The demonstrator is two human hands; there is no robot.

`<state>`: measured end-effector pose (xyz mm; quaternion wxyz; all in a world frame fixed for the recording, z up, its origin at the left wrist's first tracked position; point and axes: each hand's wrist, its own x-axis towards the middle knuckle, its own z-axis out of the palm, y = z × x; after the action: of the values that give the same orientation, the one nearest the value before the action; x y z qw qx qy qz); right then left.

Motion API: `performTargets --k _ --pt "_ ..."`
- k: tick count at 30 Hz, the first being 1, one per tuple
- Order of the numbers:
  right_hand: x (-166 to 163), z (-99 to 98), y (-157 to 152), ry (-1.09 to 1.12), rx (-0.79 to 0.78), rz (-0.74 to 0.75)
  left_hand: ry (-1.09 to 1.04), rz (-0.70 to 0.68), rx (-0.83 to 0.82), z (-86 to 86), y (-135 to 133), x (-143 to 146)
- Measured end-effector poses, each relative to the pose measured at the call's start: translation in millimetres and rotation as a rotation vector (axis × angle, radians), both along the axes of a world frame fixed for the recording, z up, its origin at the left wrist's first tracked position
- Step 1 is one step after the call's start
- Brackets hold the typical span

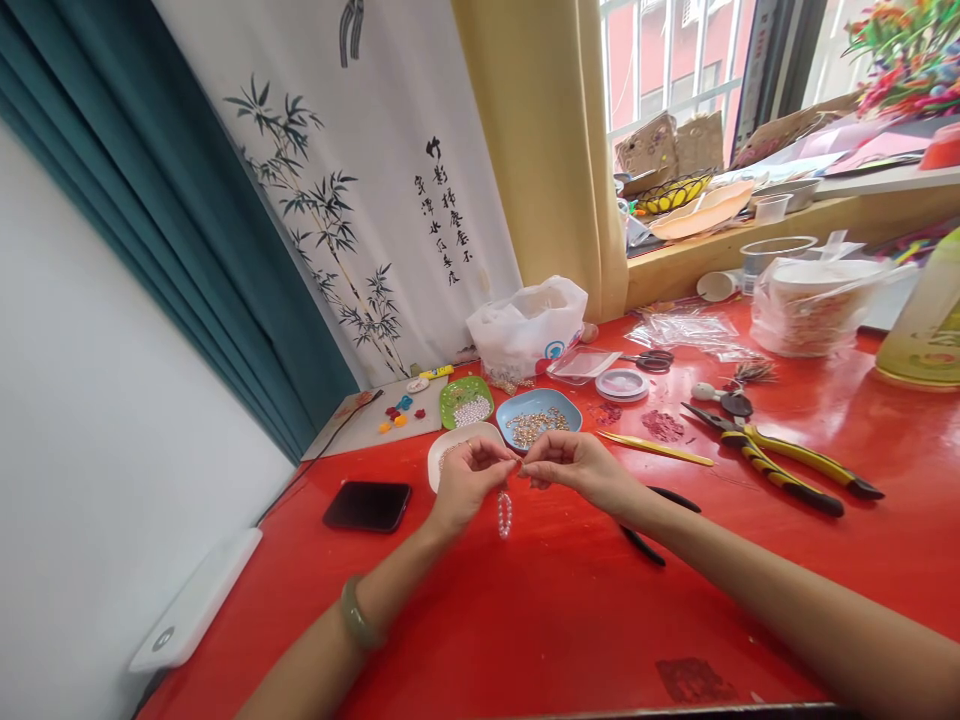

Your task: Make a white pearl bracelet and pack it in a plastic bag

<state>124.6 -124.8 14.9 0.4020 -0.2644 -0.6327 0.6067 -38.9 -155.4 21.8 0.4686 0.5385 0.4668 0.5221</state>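
My left hand (466,480) and my right hand (574,465) meet fingertip to fingertip above the red table (525,620). Both pinch a thin thread, and a short strand of pale pink beads (505,513) hangs from it between them. Just behind the hands lie a white dish (450,445), a blue dish of gold beads (538,420) and a green dish of white beads (466,402). A green bangle (356,612) is on my left wrist.
Yellow-handled pliers (780,465), a yellow tweezer (655,448) and black-handled pliers (649,525) lie right of my hands. A black phone (367,505) rests at the left. A white plastic bag (529,325), a spool (622,384), scissors (654,360) and clutter stand behind.
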Motion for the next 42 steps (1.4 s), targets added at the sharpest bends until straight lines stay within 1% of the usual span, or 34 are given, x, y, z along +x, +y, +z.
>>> performTargets --k 11,17,28,33,42 --pt "0.1 -0.2 1.0 -0.002 -0.011 0.005 0.069 0.028 0.061 0.1 -0.5 -1.0" --pt "-1.9 -1.7 2.1 -0.005 -0.015 -0.008 0.087 0.021 0.095 -1.2 -0.5 -1.5" --pt "-1.8 -0.7 -0.3 -0.005 -0.017 -0.012 0.083 0.029 0.081 -1.7 -0.3 -1.6" --pt "-1.6 -2.0 -0.6 -0.012 0.013 -0.020 0.058 0.027 0.073 -2.3 -0.4 -1.3" --pt "-3.3 -5.0 -1.4 -0.001 0.107 -0.103 0.001 0.015 0.032 0.1 -1.0 0.5"
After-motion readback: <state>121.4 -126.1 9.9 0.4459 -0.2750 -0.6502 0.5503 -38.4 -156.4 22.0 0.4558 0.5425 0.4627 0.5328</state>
